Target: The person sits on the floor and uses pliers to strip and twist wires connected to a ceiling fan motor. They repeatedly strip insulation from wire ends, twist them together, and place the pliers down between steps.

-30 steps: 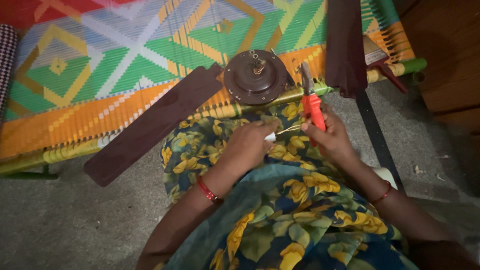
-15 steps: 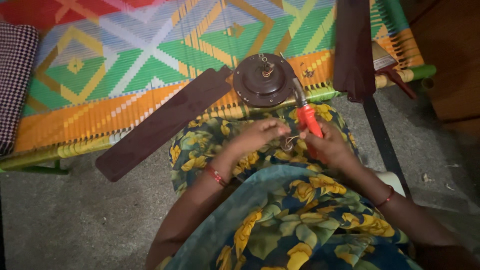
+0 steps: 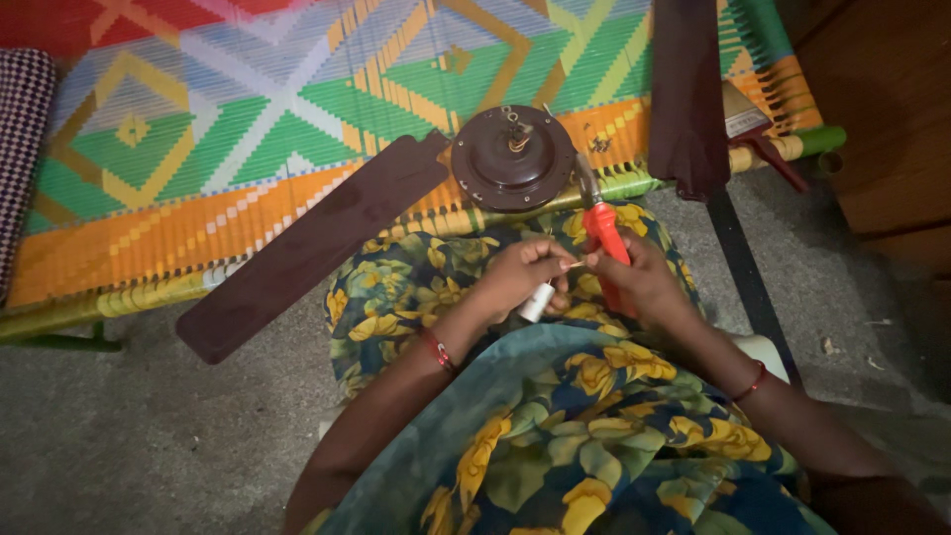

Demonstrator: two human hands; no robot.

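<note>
A dark brown ceiling fan motor (image 3: 512,157) rests on the edge of a woven cot, with one long blade (image 3: 307,248) stretching left and down and another blade (image 3: 686,94) pointing up at the right. My left hand (image 3: 525,277) pinches a small white cylindrical part (image 3: 536,301) with thin wire ends, held over my lap. My right hand (image 3: 639,282) grips red-handled pliers (image 3: 604,238), their jaws pointing up toward the motor. Both hands meet just below the motor.
The cot (image 3: 248,119) has a bright woven pattern of green, orange and red and a yellow-green frame rail (image 3: 119,302). A checked cloth (image 3: 22,129) lies at the far left. A small tool with a red handle (image 3: 758,134) lies at the right. Grey floor (image 3: 149,436) surrounds me.
The view has shifted so the fan sits lower and more central. My hands have drawn closer together, with the white part now between them.
</note>
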